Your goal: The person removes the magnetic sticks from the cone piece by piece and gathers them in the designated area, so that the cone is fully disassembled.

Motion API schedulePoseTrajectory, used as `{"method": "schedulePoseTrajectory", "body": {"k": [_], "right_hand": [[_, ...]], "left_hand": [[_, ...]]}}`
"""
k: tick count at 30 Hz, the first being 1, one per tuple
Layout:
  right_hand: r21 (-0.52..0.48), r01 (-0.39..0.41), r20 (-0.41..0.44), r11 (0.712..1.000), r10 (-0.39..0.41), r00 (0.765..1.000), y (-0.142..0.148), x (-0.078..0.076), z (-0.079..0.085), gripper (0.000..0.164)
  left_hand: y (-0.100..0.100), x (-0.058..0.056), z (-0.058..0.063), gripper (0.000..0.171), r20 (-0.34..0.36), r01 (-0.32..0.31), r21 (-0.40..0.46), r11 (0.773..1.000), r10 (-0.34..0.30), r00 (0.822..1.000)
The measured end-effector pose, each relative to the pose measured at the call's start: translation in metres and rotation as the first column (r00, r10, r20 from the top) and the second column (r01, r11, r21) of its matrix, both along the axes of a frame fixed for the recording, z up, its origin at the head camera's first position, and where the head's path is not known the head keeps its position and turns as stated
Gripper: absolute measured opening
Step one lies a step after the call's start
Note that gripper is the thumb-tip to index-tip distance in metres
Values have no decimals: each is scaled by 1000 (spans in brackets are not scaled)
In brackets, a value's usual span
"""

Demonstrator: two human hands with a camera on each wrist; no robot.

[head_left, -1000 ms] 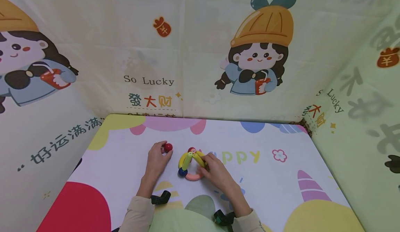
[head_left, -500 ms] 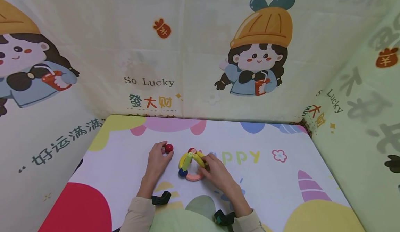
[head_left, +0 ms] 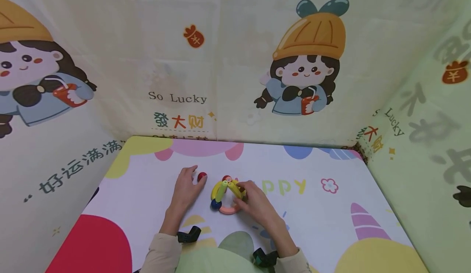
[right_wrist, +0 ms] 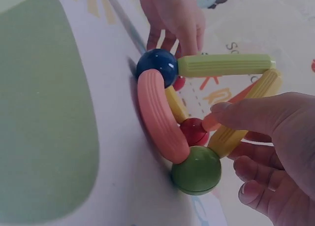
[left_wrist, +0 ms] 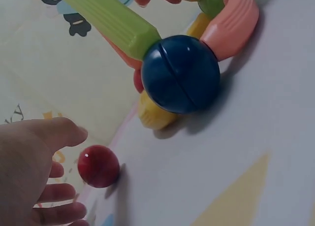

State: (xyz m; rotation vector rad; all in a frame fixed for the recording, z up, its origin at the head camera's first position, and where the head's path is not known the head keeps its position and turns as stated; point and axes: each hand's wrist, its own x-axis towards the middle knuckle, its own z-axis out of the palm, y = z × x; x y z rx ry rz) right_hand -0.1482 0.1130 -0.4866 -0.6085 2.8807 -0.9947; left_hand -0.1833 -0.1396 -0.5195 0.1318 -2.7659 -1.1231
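My left hand is beside a loose red ball, fingers loosely spread. The left wrist view shows a gap between the hand and the ball. My right hand pinches a yellow ribbed stick between thumb and fingers. This stick rises from a green ball and leans against the tip of a light green stick, which rises from a dark blue ball. A pink curved stick joins the blue and green balls. Another red ball sits at the back, with an orange stick partly hidden.
The structure stands on a table with a printed white mat. Patterned cloth walls enclose the back and both sides. A black wrist device is on the left wrist, another on the right.
My left thumb has moved to the right and now partly covers the loose red ball in the head view. The right hand stays on the yellow stick. The head view has shifted slightly.
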Motion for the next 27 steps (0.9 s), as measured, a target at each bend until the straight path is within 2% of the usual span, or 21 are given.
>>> {"method": "schedulePoseTrajectory", "body": {"k": [3, 9, 17, 23, 27], "right_hand": [[-13, 19, 22, 1000, -19, 1000, 0, 1, 4, 53], [-40, 28, 22, 999, -27, 999, -1, 2, 10, 61], [-45, 7, -23, 999, -8, 1000, -8, 0, 19, 62], [-18, -26, -94, 999, 24, 995, -13, -1, 27, 58], [-1, -47, -124, 999, 46, 991, -17, -1, 32, 54]], "left_hand": [[0, 3, 6, 63, -4, 9, -9, 1000, -9, 1000], [3, 9, 21, 56, -57, 37, -19, 999, -38, 998], [17, 26, 44, 43, -157, 115, 86, 990, -101, 982], [32, 38, 53, 40, -237, 247, 104, 963, -218, 947], [39, 45, 59, 40, -252, 314, 113, 943, -278, 927]]}}
